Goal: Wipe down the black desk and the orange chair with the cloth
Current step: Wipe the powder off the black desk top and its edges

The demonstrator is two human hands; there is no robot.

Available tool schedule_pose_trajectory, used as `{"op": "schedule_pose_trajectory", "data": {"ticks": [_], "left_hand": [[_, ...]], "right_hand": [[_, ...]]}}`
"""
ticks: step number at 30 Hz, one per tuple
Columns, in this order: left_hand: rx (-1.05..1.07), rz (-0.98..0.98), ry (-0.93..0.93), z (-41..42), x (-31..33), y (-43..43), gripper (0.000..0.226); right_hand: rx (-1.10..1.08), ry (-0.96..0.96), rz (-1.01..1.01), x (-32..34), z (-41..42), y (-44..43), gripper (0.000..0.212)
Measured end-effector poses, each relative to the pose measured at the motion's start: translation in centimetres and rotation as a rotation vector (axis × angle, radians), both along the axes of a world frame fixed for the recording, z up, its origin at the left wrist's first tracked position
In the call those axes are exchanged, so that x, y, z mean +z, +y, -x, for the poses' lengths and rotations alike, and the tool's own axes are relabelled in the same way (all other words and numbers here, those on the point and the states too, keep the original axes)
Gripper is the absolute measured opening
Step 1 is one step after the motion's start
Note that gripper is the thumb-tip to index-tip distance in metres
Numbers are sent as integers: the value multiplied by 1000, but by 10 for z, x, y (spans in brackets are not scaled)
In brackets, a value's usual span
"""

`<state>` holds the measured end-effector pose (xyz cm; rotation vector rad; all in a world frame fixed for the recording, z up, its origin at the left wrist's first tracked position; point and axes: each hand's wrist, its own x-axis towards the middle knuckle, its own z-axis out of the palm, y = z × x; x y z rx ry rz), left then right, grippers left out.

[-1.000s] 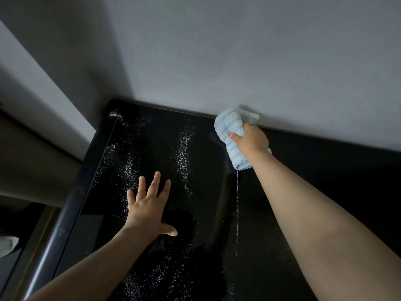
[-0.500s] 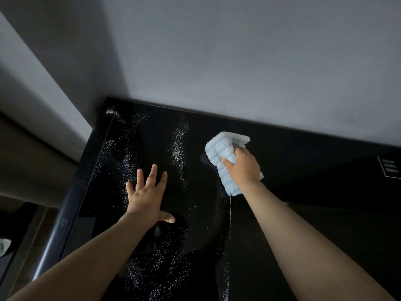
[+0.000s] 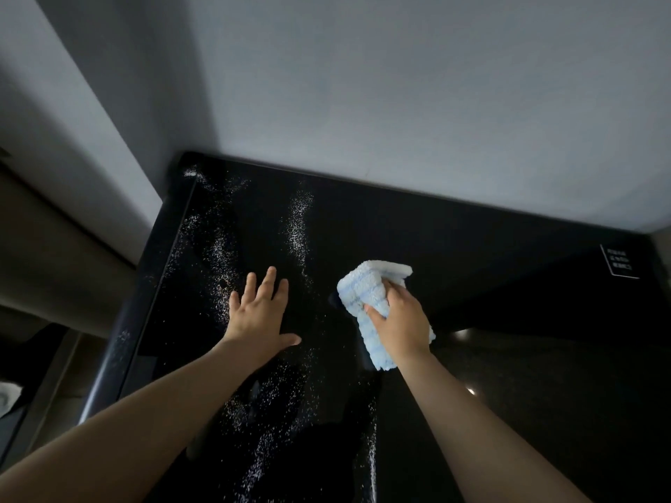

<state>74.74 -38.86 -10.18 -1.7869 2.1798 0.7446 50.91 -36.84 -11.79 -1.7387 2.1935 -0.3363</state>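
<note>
Head view: right hand [image 3: 399,323] gripping the cloth [image 3: 361,294], we are pulling back from the wall [image 3: 399,103]; left hand [image 3: 257,315] flat, specks [image 3: 298,226] remaining.

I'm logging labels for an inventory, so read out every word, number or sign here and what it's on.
White-outlined label at the far right of the black desk: three short lines of white text, too small and blurred to read.
No writing shows on the cloth or the wall.
</note>
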Motion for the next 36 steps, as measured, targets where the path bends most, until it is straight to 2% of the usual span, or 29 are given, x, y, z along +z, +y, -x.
{"op": "schedule_pose_trajectory", "data": {"ticks": [7,12,18,36], "left_hand": [[-123,-58,-11,-23,8,52,103],[-135,-135,-64,-30,-1,80,116],[-142,-131,-132,-25,-9,78,127],[-100,-142,-133,-19,-4,77,131]], "right_hand": [[-35,19,-24,2,-9,36,51],[-54,22,-55,2,-15,65,54],[-77,15,-26,-1,-22,100,52],[-53,12,-21,2,-30,168,53]]}}
